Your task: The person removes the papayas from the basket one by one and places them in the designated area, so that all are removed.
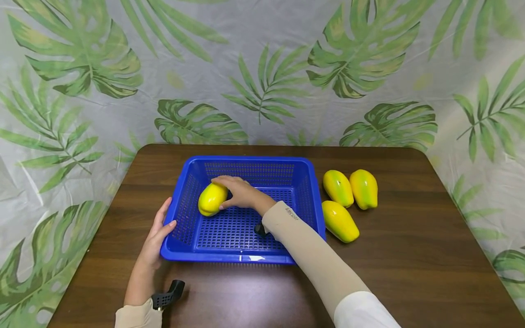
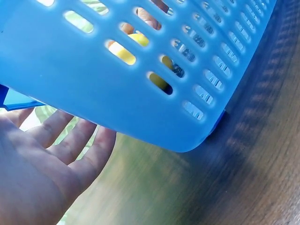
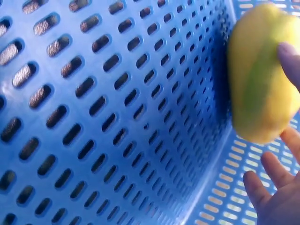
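Note:
A blue slotted basket (image 1: 229,258) stands mid-table. Inside it, near the left wall, lies a yellow papaya (image 1: 211,199); my right hand (image 1: 239,191) lies over it, fingers curved across its top and thumb at its near side. The right wrist view shows that papaya (image 3: 260,70) against the basket wall (image 3: 93,117), with my right hand (image 3: 281,197) around it. My left hand (image 1: 157,230) rests flat on the basket's outer left wall, thumb on the rim. In the left wrist view its straight fingers (image 2: 70,145) lie beside the wall (image 2: 93,89), and the papaya (image 2: 124,52) shows through the slots.
Three more yellow-green papayas lie on the brown table right of the basket: two side by side (image 1: 338,187) (image 1: 363,188) and one nearer (image 1: 340,221). A leaf-print curtain (image 1: 262,68) hangs behind the table's far edge.

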Action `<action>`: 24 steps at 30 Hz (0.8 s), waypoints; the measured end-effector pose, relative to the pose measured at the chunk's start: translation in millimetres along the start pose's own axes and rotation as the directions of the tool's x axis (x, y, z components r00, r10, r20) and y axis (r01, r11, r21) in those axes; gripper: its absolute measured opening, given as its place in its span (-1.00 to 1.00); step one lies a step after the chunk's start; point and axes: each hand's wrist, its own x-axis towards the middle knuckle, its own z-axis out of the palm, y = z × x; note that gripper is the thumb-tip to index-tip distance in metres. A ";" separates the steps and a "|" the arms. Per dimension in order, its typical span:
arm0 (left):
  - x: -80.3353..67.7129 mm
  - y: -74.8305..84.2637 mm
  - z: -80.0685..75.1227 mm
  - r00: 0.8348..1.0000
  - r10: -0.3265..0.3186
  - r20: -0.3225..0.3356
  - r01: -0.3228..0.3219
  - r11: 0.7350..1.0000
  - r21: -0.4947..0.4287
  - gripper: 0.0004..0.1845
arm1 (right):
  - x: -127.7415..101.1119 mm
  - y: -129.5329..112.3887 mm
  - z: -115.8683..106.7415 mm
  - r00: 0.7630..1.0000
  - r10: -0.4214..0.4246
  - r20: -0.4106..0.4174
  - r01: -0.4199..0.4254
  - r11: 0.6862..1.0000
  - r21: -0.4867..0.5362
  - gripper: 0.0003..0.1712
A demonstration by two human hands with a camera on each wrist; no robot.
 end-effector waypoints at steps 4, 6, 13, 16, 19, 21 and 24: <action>-0.3 0.0 -0.1 1.000 0.007 0.006 -0.007 1.000 -0.010 -0.42 | -1.0 -0.7 0.3 1.000 0.012 0.008 -0.012 0.999 -0.048 -0.16; -0.2 0.0 0.0 1.000 0.007 0.005 -0.007 1.000 -0.008 -0.42 | -1.1 -0.8 0.7 1.000 0.015 0.008 -0.014 0.998 -0.060 -0.19; -0.2 -0.7 0.2 1.000 0.017 0.004 -0.017 1.000 -0.006 -0.42 | -0.1 -2.1 2.5 1.000 -0.012 0.023 0.012 1.000 0.015 -0.26; -0.1 -0.4 0.2 1.000 0.012 0.003 -0.012 1.000 -0.006 -0.42 | -1.0 -3.5 3.0 0.999 0.005 0.041 -0.007 0.999 0.047 -0.25; 0.2 0.0 -0.2 1.000 -0.001 0.001 0.001 1.000 -0.002 -0.42 | -2.4 -4.7 3.2 0.998 0.032 0.051 -0.035 0.998 0.058 -0.24; 0.3 0.3 -0.3 1.000 -0.010 -0.002 0.010 1.000 0.002 -0.42 | -2.9 -5.3 3.0 0.998 0.042 0.054 -0.045 0.997 0.067 -0.24; 0.0 0.7 -0.2 1.000 -0.014 -0.007 0.014 1.000 0.005 -0.42 | -3.2 -5.9 2.5 0.997 0.044 0.056 -0.048 0.996 0.080 -0.26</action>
